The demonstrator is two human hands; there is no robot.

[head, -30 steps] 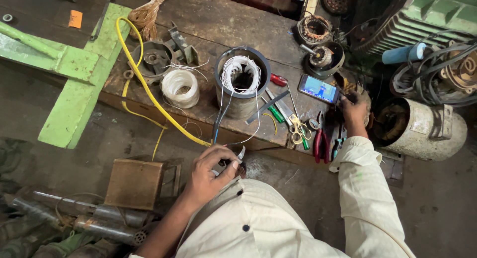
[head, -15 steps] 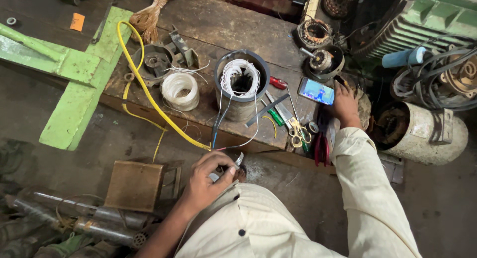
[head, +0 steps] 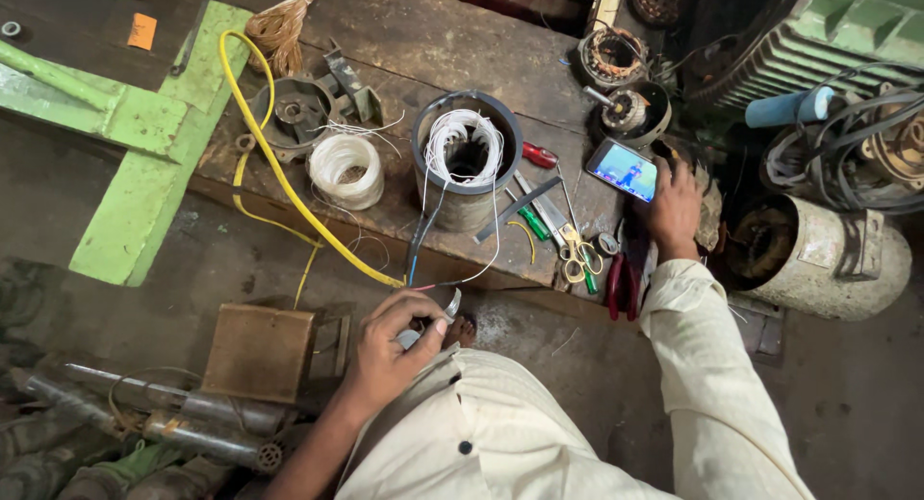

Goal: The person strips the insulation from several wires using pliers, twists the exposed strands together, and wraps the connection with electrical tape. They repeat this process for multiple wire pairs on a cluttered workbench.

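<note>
now at the phone, tool kept low

meanwhile, right hand (head: 674,206) shifted off the pliers side of the tabletop (head: 404,38) and up to the phone (head: 624,169) over the past second; now lying flat beside its lit screen, fingers (head: 677,173) spread loosely and touching the phone's right edge, gripping nothing; left hand (head: 390,351) hardly moved in that time, held low in front of the tabletop edge, above the lap; fingers (head: 423,332) pinched narrow around a small metal tool (head: 450,306), apparently a cutter, with thin wires (head: 452,284) meeting at its tip; those wires running up to the stator housing (head: 467,163) with its white winding, upright near the middle of the tabletop; white wire coil (head: 346,168) just left of it, yellow cable (head: 274,163) curving past; scissors (head: 576,255) and red-handled pliers (head: 621,283) lying untouched near the front edge, between housing and right hand; judged from this: wire work paused on one side, attention drawn to the screen, the grip on the tool kept ready.
</note>
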